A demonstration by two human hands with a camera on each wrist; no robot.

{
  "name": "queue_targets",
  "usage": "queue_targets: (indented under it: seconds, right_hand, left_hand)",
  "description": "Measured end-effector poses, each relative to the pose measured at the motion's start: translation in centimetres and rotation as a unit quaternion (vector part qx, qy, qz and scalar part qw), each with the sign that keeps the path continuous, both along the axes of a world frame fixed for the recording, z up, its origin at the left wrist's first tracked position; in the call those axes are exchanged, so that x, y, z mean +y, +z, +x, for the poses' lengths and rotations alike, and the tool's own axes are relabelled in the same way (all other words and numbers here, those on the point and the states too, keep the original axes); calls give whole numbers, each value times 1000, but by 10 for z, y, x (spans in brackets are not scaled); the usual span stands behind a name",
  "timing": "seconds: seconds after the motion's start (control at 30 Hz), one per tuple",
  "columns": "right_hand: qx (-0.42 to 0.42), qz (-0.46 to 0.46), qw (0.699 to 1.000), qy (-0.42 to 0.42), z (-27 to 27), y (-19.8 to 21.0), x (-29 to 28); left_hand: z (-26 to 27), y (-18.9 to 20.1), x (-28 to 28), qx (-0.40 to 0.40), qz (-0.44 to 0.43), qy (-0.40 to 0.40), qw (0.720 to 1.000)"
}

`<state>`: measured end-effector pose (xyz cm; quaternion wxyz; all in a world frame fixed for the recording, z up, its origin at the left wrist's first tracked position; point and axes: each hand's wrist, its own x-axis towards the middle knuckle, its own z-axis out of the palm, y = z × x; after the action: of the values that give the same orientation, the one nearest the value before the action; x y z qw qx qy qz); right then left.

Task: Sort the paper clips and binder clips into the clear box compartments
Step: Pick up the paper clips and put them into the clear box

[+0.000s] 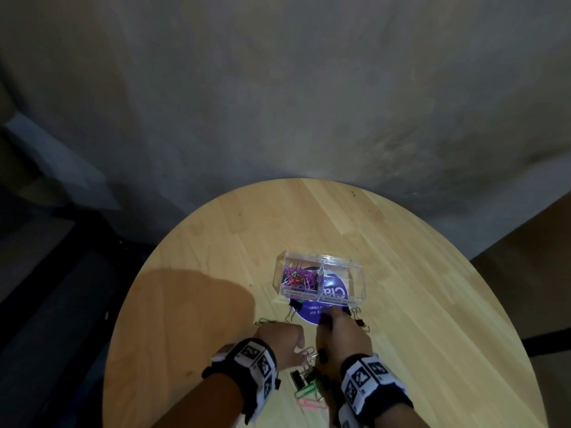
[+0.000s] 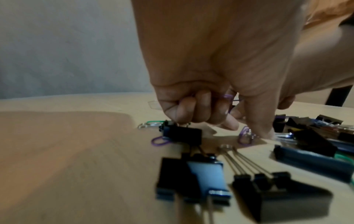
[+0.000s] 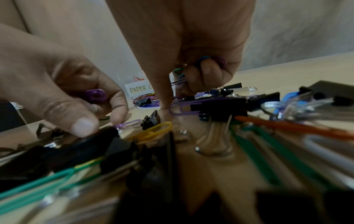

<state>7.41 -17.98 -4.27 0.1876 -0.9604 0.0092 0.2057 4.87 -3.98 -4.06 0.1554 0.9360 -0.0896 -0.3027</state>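
**Both hands down among the clips, fists already full**

The person leans over a round wooden table (image 1: 216, 242), both hands low over a scatter of paper clips and binder clips near its front edge.

The left hand (image 1: 282, 341) is curled into a loose fist with purple paper clips (image 2: 228, 97) tucked against the palm. Its thumb and forefinger reach down toward another purple clip (image 2: 244, 137) lying on the wood; whether they actually touch it, I cannot tell.

The right hand (image 1: 343, 335) also keeps a bundle of paper clips (image 3: 210, 60) gripped in its curled fingers, blue, green and purple wire showing. Its index finger points straight down, the tip on the table just beside a long purple paper clip (image 3: 184, 106) that lies against a black binder clip (image 3: 218, 109).

Black binder clips (image 2: 182, 134) and green, pink and yellow paper clips (image 1: 306, 393) lie loose around and between the wrists.

The clear box (image 1: 318, 279) stands beyond the hands on a purple round sticker (image 1: 312, 313). Its left compartment holds a heap of mostly pink and purple paper clips (image 1: 298, 276); in the right one I can make out no clips. A label on its front begins "PAPER".
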Motion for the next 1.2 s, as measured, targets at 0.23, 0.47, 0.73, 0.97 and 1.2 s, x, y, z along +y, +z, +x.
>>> queue_targets:
  seconds: [0.23,0.47,0.73,0.97,1.2]
  right_hand:
    - [15,92,996,-13,1,-8,-8]
    - [220,494,794,-278,3,1,-30]
    - [328,532,705,-336,-4,-2,-62]
    - [225,378,858,-264,-6,2,-60]
    - [226,337,879,-250,-11,2,-70]
  left_hand:
    - [-5,3,-3,-5,-10,8,1000]
    - [4,5,-21,13,45,21,999]
    - [2,2,-29,-12,109,-21,994]
    - [1,7,-20,3,44,3,999]
    - [1,10,-15,27,9,29,999]
